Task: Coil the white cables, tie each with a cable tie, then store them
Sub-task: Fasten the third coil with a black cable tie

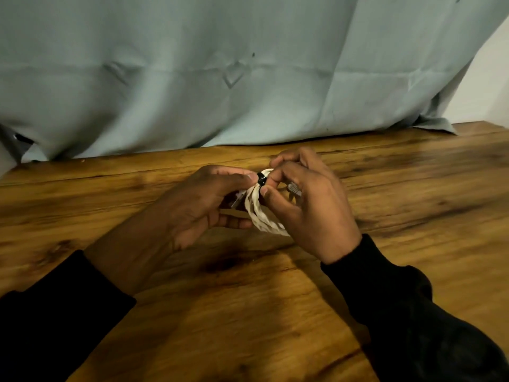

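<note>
Pinching coiled white cable [257, 210] at its black tie [261, 179], left hand [205, 202], right hand [305, 205].

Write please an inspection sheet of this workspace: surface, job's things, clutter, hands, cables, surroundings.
Surface: wooden table, dark grain patches.
Job's things: one coiled white cable with a black tie around its top; storage place not seen.
Clutter: nothing seen.
Hands: left hand and right hand both hold the coil above the table, fingers pinching at the tie.
Cables: only this coil; a grey plug shows by the right hand.
Surroundings: pale blue cloth hanging behind the table; white wall far right.
</note>
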